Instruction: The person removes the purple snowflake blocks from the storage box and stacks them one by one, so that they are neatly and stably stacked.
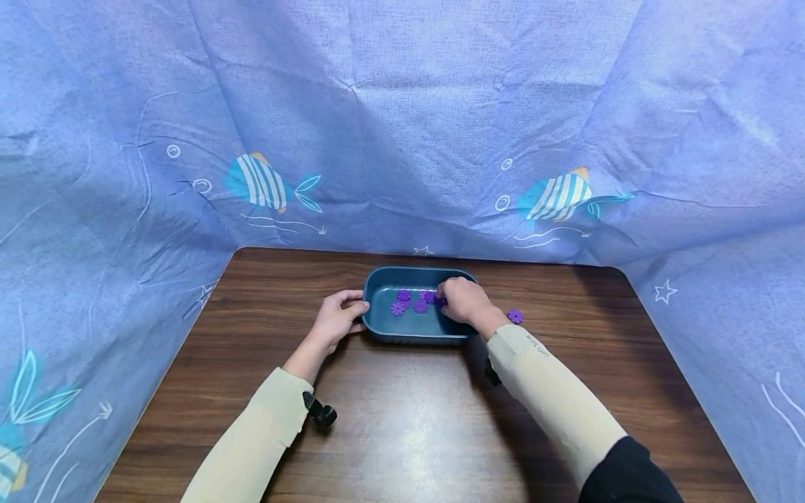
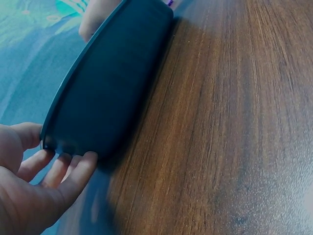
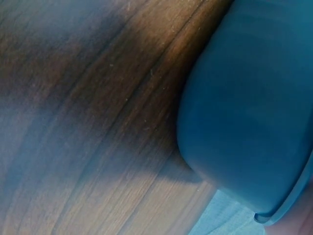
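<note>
A dark teal, rounded rectangular tub (image 1: 415,339) stands on the table with several purple snowflake building discs (image 1: 399,308) on its floor. My left hand (image 1: 336,320) grips the tub's left end, thumb at the rim. In the left wrist view its fingers (image 2: 80,169) lie against the outside of the end wall. Over the right side of the tub reaches my right hand (image 1: 464,300), its fingers bent downward inside and pinching a purple disc (image 1: 443,302), which they partly hide. The right wrist view shows mostly the tub's outer wall (image 3: 244,107).
One more purple disc (image 1: 515,316) lies on the brown wooden table (image 1: 402,412), right of the tub beside the right forearm. A blue fish-print cloth (image 1: 402,140) hangs behind the table and along its sides.
</note>
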Motion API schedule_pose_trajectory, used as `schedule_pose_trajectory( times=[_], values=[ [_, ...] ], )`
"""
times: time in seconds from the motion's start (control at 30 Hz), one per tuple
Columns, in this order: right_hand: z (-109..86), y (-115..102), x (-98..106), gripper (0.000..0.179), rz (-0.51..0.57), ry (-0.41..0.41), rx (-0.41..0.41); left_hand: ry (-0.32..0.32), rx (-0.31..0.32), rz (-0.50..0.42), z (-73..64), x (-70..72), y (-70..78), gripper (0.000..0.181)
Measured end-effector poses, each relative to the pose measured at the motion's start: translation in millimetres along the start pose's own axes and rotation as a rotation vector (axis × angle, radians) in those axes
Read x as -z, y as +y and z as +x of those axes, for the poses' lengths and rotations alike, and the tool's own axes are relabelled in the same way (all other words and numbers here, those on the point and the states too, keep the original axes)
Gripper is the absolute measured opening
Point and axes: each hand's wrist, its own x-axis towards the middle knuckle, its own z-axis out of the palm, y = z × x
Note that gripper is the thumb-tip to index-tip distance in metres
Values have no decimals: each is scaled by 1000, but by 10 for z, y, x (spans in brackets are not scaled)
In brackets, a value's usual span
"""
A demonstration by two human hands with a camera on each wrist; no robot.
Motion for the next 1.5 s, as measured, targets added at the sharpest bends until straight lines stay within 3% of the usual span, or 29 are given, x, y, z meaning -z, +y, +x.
schedule_pose_trajectory(
  times=[0.3, 0.83, 1.17, 1.5],
  values=[
    [-11, 28, 7, 31, 24, 11, 8, 8, 2, 1, 24, -20, -4, 41],
    [-73, 88, 33, 28, 159, 44, 74, 13, 10, 18, 20, -11, -22, 40],
    [-105, 157, 81, 30, 204, 170, 169, 15, -27, -14, -1, -22, -17, 40],
    [-186, 228, 134, 24, 237, 236, 195, 17, -17, -7, -19, -22, -8, 41]
  ],
)
